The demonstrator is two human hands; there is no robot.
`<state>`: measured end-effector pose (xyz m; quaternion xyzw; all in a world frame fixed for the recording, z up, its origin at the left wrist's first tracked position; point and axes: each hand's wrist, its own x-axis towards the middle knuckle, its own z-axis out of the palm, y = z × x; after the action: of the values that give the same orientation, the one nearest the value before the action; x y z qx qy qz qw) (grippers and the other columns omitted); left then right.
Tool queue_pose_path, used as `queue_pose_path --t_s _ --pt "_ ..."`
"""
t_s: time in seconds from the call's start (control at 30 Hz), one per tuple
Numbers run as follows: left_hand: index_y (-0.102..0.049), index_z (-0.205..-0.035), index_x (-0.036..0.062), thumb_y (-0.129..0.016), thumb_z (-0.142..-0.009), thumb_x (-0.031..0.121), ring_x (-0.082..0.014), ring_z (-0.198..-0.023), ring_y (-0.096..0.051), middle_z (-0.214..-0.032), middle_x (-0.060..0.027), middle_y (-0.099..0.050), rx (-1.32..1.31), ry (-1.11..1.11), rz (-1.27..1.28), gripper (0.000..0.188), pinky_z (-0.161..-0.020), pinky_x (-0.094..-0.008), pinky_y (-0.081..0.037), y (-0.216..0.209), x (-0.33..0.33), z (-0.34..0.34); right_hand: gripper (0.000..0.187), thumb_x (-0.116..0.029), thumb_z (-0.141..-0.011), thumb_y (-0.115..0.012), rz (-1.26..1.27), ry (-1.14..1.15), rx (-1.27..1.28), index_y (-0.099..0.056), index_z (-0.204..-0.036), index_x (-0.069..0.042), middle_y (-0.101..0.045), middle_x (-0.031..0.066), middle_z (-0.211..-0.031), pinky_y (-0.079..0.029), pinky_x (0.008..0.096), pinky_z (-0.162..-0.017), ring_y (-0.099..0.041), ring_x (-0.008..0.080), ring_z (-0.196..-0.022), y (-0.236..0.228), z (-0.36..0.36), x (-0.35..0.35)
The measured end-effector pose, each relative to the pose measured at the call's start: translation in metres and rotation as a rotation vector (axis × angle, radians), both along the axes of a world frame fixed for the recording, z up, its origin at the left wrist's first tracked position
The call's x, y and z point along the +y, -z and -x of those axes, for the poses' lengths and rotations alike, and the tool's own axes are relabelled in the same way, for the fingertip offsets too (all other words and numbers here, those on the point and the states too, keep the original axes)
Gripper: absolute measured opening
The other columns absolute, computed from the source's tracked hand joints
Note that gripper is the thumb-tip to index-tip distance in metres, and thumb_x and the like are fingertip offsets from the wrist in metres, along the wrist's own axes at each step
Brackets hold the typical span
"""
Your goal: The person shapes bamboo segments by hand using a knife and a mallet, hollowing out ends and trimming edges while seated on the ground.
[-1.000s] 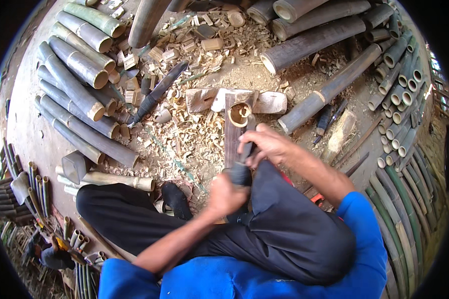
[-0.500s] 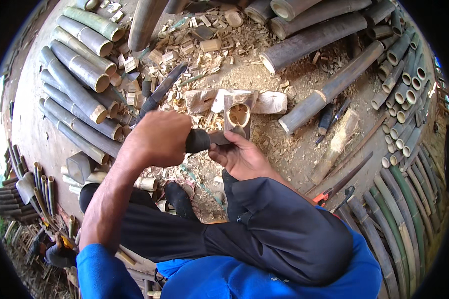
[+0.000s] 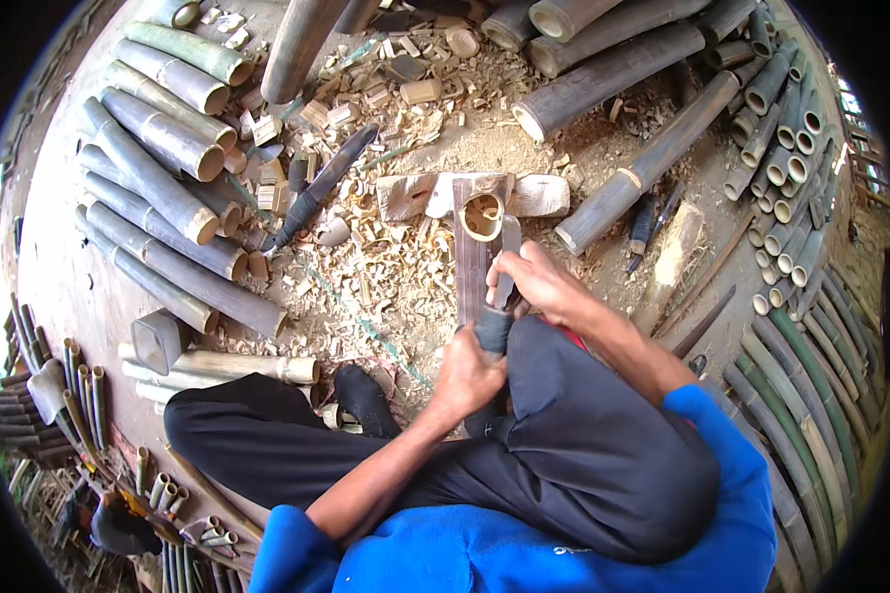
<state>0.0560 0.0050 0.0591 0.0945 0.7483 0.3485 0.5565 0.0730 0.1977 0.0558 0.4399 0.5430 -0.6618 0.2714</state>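
A knife's dark wrapped handle (image 3: 493, 330) is gripped by my left hand (image 3: 469, 373), low in front of my raised knee. Its grey blade (image 3: 510, 235) points away from me, beside a dark bamboo piece (image 3: 475, 262). My right hand (image 3: 536, 284) is closed on the lower part of that blade, just above the handle. Near its far end, the bamboo piece has an oval opening with a pale cut rim. That end rests against a pale wooden block (image 3: 542, 196) on the ground; the near end is hidden behind my left hand.
Wood shavings (image 3: 366, 262) cover the ground around the block. Another large knife (image 3: 341, 161) lies to the left, by a row of bamboo poles (image 3: 158, 203). Thick bamboo poles (image 3: 628, 183) lie at the right, near dark-handled tools (image 3: 642, 225). A clear container (image 3: 158, 339) stands at left.
My left hand has moved right and toward me, swinging the knife from crosswise to pointing away. My right hand has shifted right. More of the bamboo piece's length shows.
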Motion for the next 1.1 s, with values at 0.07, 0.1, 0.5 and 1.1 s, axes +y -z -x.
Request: queue_pose_path --t_s 0.07,0.1,0.5,1.1 --pt "-0.062 -0.105 -0.0064 -0.086 -0.072 0.022 -0.0350 -0.083 -0.072 -0.090 -0.0239 -0.072 0.031 0.088 -0.029 0.050 -0.078 -0.0427 -0.056 -0.005 -0.024 0.028 0.030 -0.026 -0.100 -0.051 0.074 0.103 0.143 -0.064 -0.092 0.000 -0.069 0.0103 -0.084 -0.056 0.0297 -0.052 -0.067 0.0165 -0.068 -0.003 -0.004 -0.016" --pt "-0.065 -0.104 -0.0038 -0.088 -0.070 0.026 -0.0280 -0.077 -0.071 -0.085 -0.0171 -0.073 -0.023 0.085 0.022 0.050 -0.076 -0.0401 -0.056 -0.017 -0.025 0.045 0.028 -0.025 -0.101 -0.051 0.133 0.149 0.124 -0.063 -0.093 -0.001 -0.068 0.0105 -0.084 -0.057 0.0298 -0.053 -0.067 0.0170 -0.067 -0.003 0.001 -0.021" --pt "-0.070 -0.074 0.0082 -0.071 -0.079 0.008 -0.0238 -0.069 -0.071 -0.073 -0.0097 -0.070 1.157 0.991 0.238 0.005 -0.064 -0.0399 -0.054 -0.106 0.089 0.173 0.024 -0.027 -0.102 -0.054 1.001 1.187 0.522 -0.062 -0.110 -0.006 -0.066 0.0081 -0.104 -0.059 0.0407 -0.080 -0.064 0.0188 -0.078 0.023 0.042 -0.056" --pt "-0.070 -0.070 0.0074 -0.078 -0.066 0.009 -0.0298 -0.067 -0.070 -0.067 -0.0113 -0.068 1.336 0.803 -0.146 0.009 -0.061 -0.0396 -0.055 -0.107 0.101 0.178 0.022 -0.022 -0.100 -0.057 0.913 1.285 0.509 -0.063 -0.108 -0.002 -0.068 0.0104 -0.100 -0.059 0.0342 -0.075 -0.066 0.0203 -0.084 0.019 0.046 -0.047"
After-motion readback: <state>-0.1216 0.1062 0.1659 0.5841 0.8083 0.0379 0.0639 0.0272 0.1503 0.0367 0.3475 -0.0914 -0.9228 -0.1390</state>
